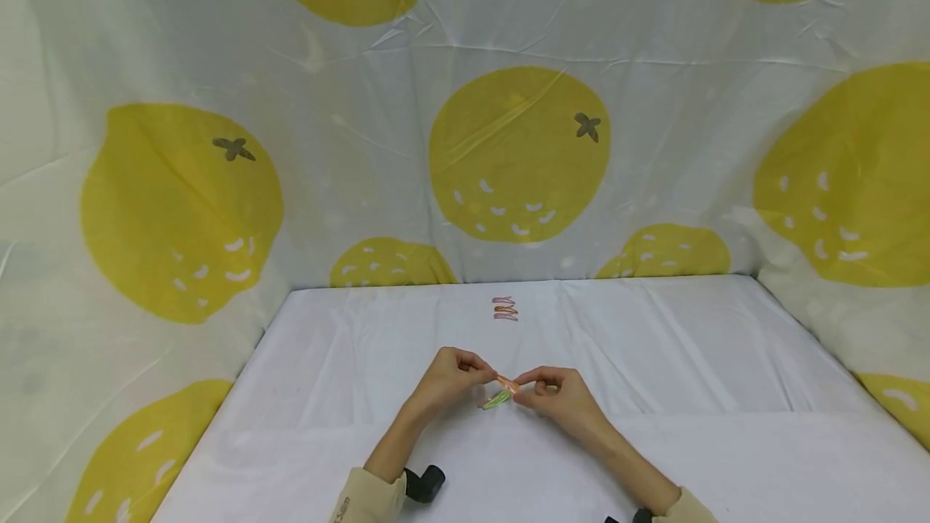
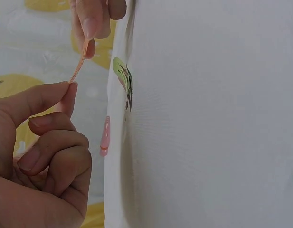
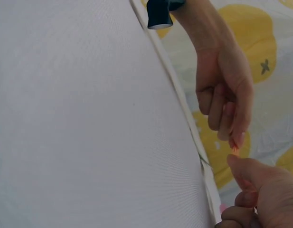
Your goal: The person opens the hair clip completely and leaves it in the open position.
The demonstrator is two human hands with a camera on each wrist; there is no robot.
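Observation:
An orange snap hair clip [image 1: 508, 383] is held between the two hands above the table. My left hand [image 1: 452, 378] pinches one end with thumb and index finger, its other fingers curled in. At the opposite end, the thumb and fingers of my right hand [image 1: 558, 395] pinch the clip. Just under the hands, a green hair clip [image 1: 497, 399] lies on the white cloth. The left wrist view shows a pink hair clip [image 2: 105, 137] on the cloth close to the green one. In the right wrist view, fingertips mostly cover the orange clip [image 3: 235, 151].
Toward the back of the white-covered table [image 1: 697, 345], several pink and orange hair clips [image 1: 505, 309] lie in a short row. A white curtain [image 1: 654, 144] with yellow lemon prints rises behind and at both sides. Black wrist cameras [image 1: 425, 483] sit at the sleeves.

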